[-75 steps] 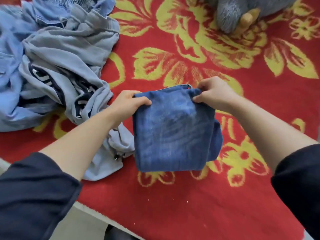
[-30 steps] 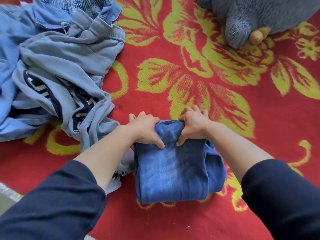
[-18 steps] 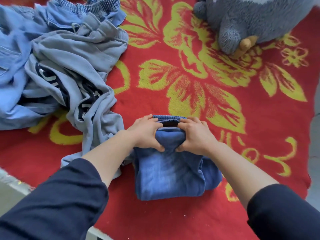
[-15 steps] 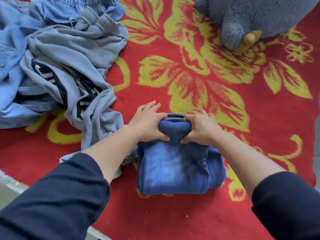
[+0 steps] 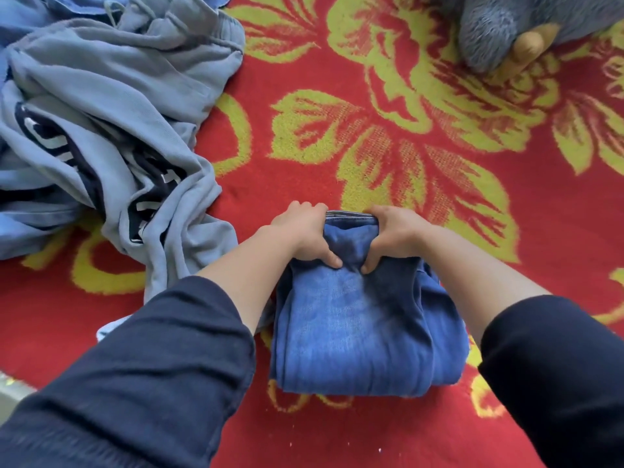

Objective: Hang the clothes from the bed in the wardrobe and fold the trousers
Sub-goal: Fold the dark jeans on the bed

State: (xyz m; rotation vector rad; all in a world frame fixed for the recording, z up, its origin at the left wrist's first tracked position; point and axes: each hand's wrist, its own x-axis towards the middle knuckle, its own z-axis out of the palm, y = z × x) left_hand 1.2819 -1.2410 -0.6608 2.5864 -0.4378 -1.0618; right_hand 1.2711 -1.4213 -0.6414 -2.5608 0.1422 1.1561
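Blanket (image 5: 337, 76): bright red w/ big yellow-green flower & leaf pattern, red streaks inside the petals. Folded trousers (image 5: 358, 332): mid-blue denim, faded paler down the centre, darker at the edges. Crumpled garment (image 5: 111, 106): pale grey-blue w/ navy & white stripe/print bands. Clothes under it (image 5: 20, 15): lighter sky blue. Plush toy (image 5: 489, 32): fuzzy grey-blue, tan foot. Sleeves (image 5: 152, 383): dark navy.
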